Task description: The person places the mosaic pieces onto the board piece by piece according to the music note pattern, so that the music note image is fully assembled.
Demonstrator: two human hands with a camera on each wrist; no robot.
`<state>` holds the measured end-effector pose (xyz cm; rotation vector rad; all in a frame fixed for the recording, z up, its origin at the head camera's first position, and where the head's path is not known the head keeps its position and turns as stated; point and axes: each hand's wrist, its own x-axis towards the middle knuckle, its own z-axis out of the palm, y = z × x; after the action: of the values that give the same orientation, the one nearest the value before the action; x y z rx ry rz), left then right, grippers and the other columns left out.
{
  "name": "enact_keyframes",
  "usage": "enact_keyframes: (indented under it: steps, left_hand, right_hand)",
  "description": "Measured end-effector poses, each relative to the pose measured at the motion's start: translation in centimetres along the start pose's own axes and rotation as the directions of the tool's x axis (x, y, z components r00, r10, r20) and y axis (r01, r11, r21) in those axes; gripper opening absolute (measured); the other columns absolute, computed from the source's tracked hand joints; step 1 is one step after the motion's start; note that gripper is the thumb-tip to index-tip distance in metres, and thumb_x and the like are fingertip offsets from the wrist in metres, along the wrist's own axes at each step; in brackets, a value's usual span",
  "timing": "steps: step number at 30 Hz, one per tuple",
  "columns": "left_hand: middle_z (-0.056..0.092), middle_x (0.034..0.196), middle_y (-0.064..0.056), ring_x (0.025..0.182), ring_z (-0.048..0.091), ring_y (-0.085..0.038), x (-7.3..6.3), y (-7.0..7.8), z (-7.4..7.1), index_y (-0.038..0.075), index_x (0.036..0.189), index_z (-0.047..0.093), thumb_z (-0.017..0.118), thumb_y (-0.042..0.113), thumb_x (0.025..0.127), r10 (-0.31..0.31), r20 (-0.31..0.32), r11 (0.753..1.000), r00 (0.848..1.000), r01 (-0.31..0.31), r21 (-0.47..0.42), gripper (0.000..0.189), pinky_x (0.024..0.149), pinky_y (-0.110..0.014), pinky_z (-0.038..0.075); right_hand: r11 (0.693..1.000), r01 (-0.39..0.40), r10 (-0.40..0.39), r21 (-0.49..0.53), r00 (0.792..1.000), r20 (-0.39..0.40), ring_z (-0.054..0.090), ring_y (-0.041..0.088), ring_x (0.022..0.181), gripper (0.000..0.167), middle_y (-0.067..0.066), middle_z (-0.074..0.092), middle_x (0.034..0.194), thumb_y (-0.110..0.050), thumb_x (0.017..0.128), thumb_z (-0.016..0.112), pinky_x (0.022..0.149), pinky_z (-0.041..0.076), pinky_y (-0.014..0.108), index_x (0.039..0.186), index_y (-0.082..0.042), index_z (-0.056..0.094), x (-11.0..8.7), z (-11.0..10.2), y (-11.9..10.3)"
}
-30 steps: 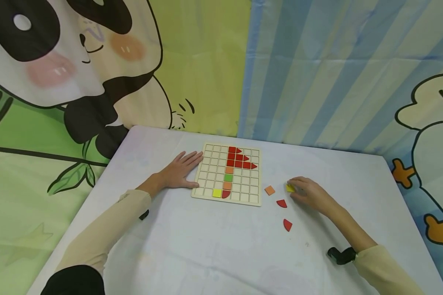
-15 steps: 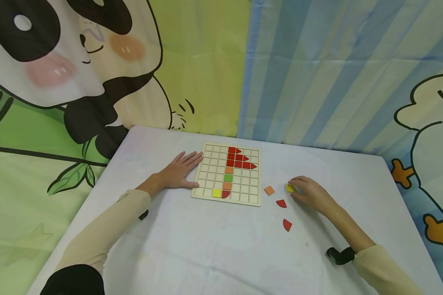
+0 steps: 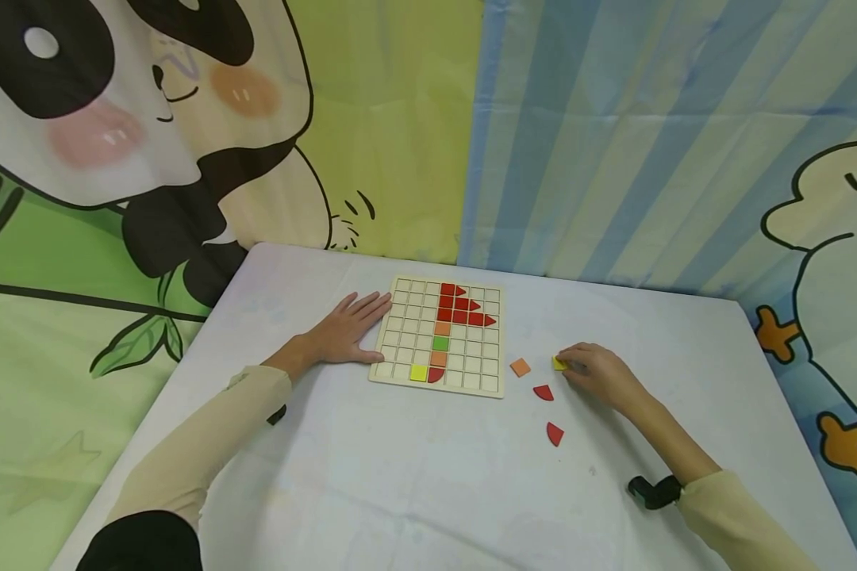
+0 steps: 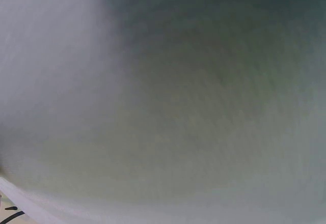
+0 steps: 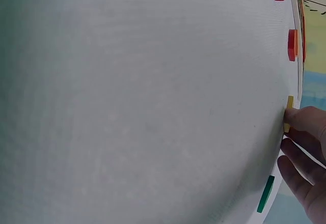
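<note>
Yellow tile (image 3: 558, 364), right of the grid board (image 3: 474, 361), sits pinched in the right hand (image 3: 601, 376). Open-fingered, the left hand (image 3: 344, 330) touches the board's left edge.

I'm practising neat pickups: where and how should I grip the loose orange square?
I'd pinch two opposite edges of the orange square, coming from above on its right: it lies flat, so its sides offer the likeliest hold, and the gridded board sits close on its left.
</note>
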<state>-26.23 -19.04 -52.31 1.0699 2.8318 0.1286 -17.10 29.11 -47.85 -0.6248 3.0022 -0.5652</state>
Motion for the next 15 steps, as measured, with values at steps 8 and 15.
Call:
enact_keyframes:
  steps: [8, 15]
  left_hand:
    - [0.004, 0.166, 0.0, 0.154, 0.005, -0.024, 0.1, 0.4, 0.3, 0.018, 0.158, 0.004, 0.047, 0.079, 0.081, -0.008, 0.016, 1.0, 1.0, 0.009, -0.014, 0.107, 0.122, -0.053, 0.004]
    - [0.006, 0.166, -0.001, 0.154, 0.007, -0.025, 0.0, 0.5, -0.3, 0.016, 0.158, 0.007, 0.052, 0.075, 0.081, -0.015, 0.013, 1.0, 1.0, 0.015, -0.003, 0.107, 0.122, -0.054, 0.005]
  right_hand:
    - [0.995, 0.044, -0.044, -0.091, 0.999, -0.001, 0.065, 0.029, 0.097, 0.026, 0.012, 0.071, 0.103, -0.007, 0.08, 0.077, 0.087, 0.055, 0.045, 0.105, -0.002, 0.071, 0.5, -0.2, -0.4]
    - [0.993, 0.105, -0.103, 0.053, 0.994, -0.047, 0.065, 0.026, 0.097, 0.026, 0.009, 0.069, 0.104, -0.008, 0.083, 0.075, 0.084, 0.056, 0.042, 0.108, -0.004, 0.07, 2.8, -0.9, -4.0]
